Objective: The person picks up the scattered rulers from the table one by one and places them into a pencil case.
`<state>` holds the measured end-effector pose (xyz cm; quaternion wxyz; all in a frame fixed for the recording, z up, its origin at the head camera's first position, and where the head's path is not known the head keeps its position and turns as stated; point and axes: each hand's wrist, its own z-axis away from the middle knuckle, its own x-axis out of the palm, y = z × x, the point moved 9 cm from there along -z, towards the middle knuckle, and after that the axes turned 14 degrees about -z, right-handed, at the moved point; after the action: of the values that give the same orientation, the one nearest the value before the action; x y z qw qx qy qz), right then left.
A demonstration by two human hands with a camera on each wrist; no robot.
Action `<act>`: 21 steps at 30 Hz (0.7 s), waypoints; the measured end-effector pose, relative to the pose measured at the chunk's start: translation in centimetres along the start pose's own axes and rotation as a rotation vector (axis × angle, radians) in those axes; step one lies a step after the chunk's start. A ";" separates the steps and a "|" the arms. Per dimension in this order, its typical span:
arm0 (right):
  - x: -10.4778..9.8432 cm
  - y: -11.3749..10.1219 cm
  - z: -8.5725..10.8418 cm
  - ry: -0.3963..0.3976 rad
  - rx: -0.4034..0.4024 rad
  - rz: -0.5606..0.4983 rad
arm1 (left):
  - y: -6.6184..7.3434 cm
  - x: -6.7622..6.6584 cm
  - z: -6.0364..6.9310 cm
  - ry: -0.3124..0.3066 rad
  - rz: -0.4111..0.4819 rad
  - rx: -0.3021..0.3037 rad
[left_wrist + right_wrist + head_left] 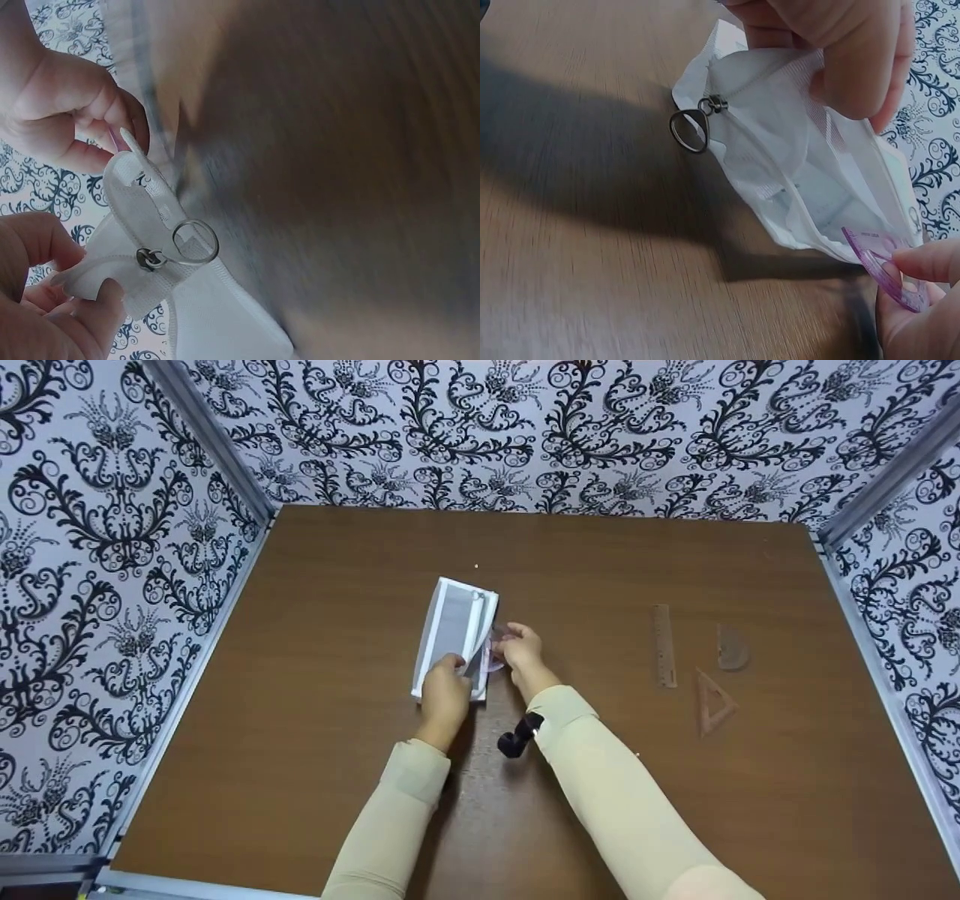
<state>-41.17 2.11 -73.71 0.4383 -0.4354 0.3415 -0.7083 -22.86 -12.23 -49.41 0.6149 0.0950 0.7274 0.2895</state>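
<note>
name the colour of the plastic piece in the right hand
The plastic piece is translucent purple, clearest in the right wrist view.

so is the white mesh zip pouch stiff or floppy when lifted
The white mesh zip pouch would probably flop: its thin wall bends where the left hand pinches it. Its ringed metal zip pull may swing, since nothing holds it.

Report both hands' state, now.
Left hand: closed, pinching the edge of the white zip pouch.
Right hand: closed, pinching a clear purple measuring tool by the pouch's opening.
</note>
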 end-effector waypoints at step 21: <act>2.9 -2.6 3.6 -0.016 -0.002 -0.023 | -0.1 -0.2 0.0 -0.001 -0.006 0.002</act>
<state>-39.39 0.06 -69.15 0.4325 -0.4455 0.3336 -0.7094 -22.77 -12.38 -49.30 0.6161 0.0937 0.7276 0.2869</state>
